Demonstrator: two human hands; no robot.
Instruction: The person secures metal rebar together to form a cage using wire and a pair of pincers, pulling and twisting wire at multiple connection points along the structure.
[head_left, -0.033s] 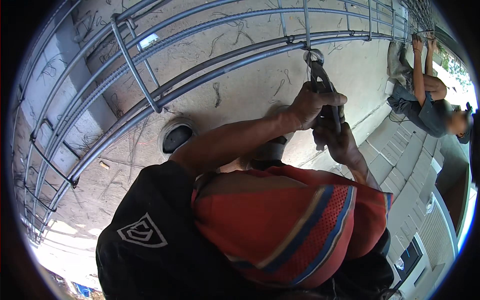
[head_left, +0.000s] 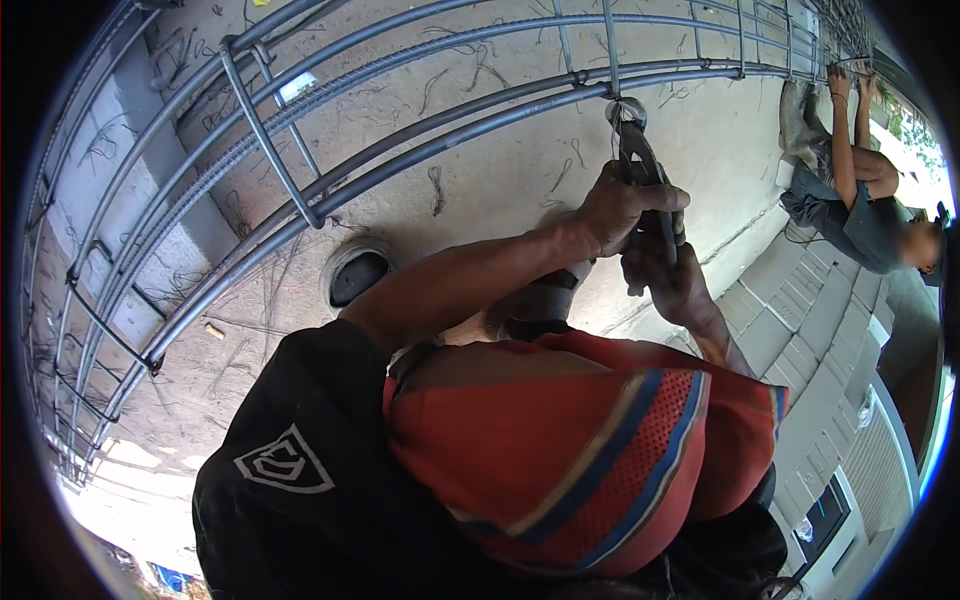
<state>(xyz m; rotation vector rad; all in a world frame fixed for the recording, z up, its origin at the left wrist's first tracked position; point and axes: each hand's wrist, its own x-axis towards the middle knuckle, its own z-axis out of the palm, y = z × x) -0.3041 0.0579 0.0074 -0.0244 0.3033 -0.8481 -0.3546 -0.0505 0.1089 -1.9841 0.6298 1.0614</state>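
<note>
A pair of dark steel pincers (head_left: 640, 150) reaches up to the lower bar of a rebar cage (head_left: 450, 138). Its rounded jaws sit just below the bar, by a vertical stirrup, with thin tie wire (head_left: 615, 135) at the jaws. Whether the jaws grip the wire is too small to tell. My left hand (head_left: 618, 208) is closed around the upper part of the handles, thumb across them. Lower down, my right hand (head_left: 672, 288) is closed on the handle ends, its fingers partly hidden.
The cage curves from far left to upper right. Wire offcuts (head_left: 437, 190) lie scattered on the concrete floor. A pale block (head_left: 110, 130) stands behind the cage at left. At right another person (head_left: 850, 210) has both hands on the rebar, near grey stacked slabs (head_left: 790, 330).
</note>
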